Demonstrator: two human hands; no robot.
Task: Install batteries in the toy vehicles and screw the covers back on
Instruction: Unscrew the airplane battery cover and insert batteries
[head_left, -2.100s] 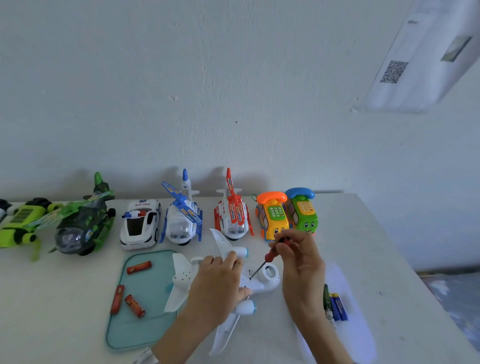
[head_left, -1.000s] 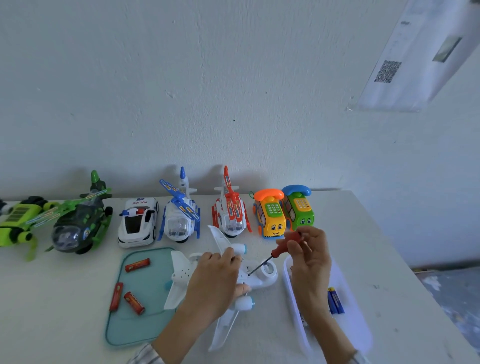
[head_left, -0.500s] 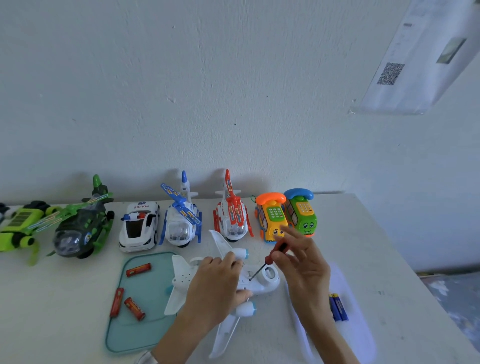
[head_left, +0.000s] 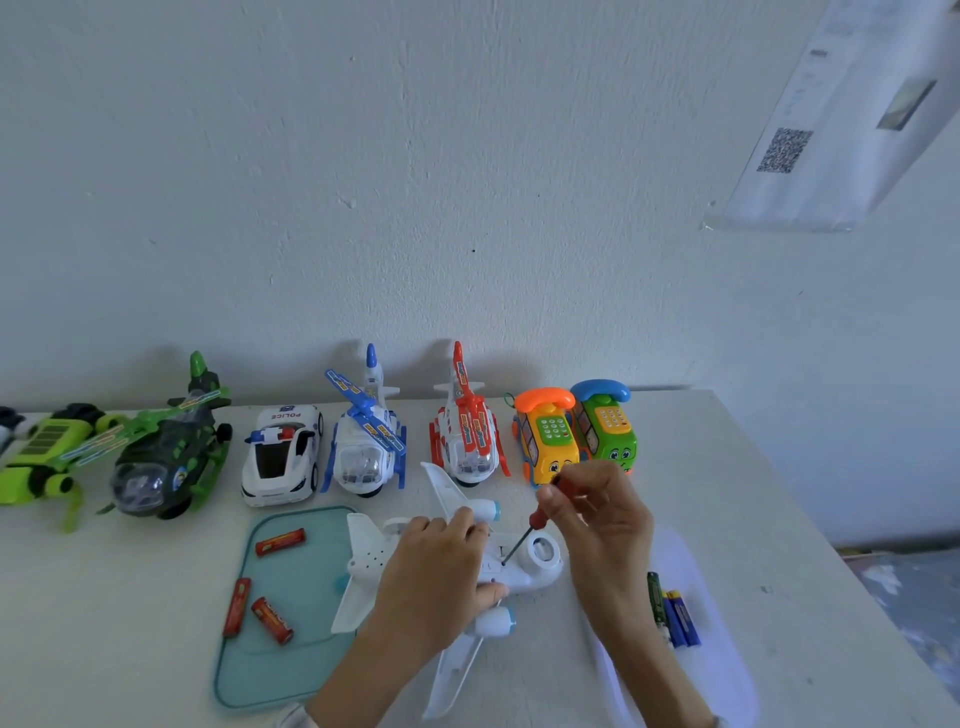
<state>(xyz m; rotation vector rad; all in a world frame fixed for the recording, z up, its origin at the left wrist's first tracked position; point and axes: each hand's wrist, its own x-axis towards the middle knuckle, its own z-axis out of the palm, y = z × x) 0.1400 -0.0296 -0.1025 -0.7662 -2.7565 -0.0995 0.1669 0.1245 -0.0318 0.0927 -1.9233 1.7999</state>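
White wall behind a white counter (head_left: 727, 467): my left hand (head_left: 436, 577) grips the upturned white toy plane (head_left: 524, 566), my right hand (head_left: 597, 525) pinches the screwdriver (head_left: 524, 530) in its cover screw; other toys seemingly wait, batteries (head_left: 675, 618) nearby.

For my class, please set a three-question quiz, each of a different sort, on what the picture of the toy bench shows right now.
1. True or false: the right hand pinches a red-handled screwdriver whose tip meets the upturned white toy plane.
2. How many red batteries lie on the teal tray?
3. Which does the left hand hold down? A) the police car B) the white toy plane C) the orange telephone toy

Key: 1 true; 2 three; 3 B
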